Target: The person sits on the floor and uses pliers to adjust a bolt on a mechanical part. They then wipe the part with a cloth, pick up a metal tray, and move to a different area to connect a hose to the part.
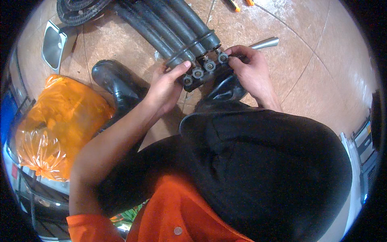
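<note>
A black metal gas burner (169, 30) with several parallel tubes lies at the top centre, its round ribbed head at the upper left. Across the near end of the tubes runs a black pipe (203, 82) with a row of small round metal valves (197, 73). My left hand (167, 86) is wrapped round the left end, its thumb on top beside a tube mouth. At the other end, my right hand (254, 72) is closed with thumb and forefinger at the rightmost valve (223, 58). The hidden fingertips of both hands lie under or behind the metal.
A shiny metal tube-like handle (266, 43) lies on the tiled floor just beyond my right hand. At left are a small steel pan (54, 46) and a tied orange plastic bag (64, 125). Black boots (117, 80) flank the pipe. Orange-and-black tool ends (236, 5) show at the top.
</note>
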The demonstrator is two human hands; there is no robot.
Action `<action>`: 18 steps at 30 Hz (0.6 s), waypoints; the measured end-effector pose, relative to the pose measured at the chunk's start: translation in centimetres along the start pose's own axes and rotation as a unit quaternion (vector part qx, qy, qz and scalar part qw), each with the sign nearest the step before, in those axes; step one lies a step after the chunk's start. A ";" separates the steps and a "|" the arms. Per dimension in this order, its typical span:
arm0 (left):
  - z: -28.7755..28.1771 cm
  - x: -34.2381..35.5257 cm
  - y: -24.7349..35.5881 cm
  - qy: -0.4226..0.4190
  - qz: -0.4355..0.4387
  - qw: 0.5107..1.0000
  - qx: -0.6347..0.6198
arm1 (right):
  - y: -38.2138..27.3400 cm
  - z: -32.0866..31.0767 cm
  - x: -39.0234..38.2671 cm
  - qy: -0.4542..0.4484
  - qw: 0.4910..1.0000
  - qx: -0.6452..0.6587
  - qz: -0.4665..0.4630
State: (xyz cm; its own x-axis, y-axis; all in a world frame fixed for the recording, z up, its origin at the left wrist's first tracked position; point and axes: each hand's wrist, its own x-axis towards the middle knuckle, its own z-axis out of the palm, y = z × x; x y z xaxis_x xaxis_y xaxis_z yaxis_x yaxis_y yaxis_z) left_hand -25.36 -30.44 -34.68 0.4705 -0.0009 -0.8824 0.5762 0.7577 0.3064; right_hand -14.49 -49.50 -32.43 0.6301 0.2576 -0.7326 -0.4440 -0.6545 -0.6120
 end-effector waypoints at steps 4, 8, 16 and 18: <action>0.4 -0.4 0.1 0.013 0.008 1.000 0.014 | 0.6 0.4 0.0 0.004 1.000 0.013 -0.017; 0.5 -0.5 0.3 0.008 0.018 0.999 0.048 | 0.0 0.3 -0.3 0.004 1.000 -0.002 -0.008; -0.2 0.2 -0.3 -0.013 0.033 0.998 0.042 | 0.7 0.8 0.3 0.007 1.000 0.001 -0.009; -0.5 0.9 -0.8 -0.019 0.049 0.998 0.035 | 0.7 0.8 0.5 0.007 1.000 -0.009 -0.009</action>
State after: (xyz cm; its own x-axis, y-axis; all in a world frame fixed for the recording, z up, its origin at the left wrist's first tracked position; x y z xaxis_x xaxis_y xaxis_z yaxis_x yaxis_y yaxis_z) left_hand -25.74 -30.74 -35.94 0.5509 0.0457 -0.8333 0.5711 0.7075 0.4163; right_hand -15.01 -49.24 -33.52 0.6471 0.2598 -0.7168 -0.4203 -0.6627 -0.6198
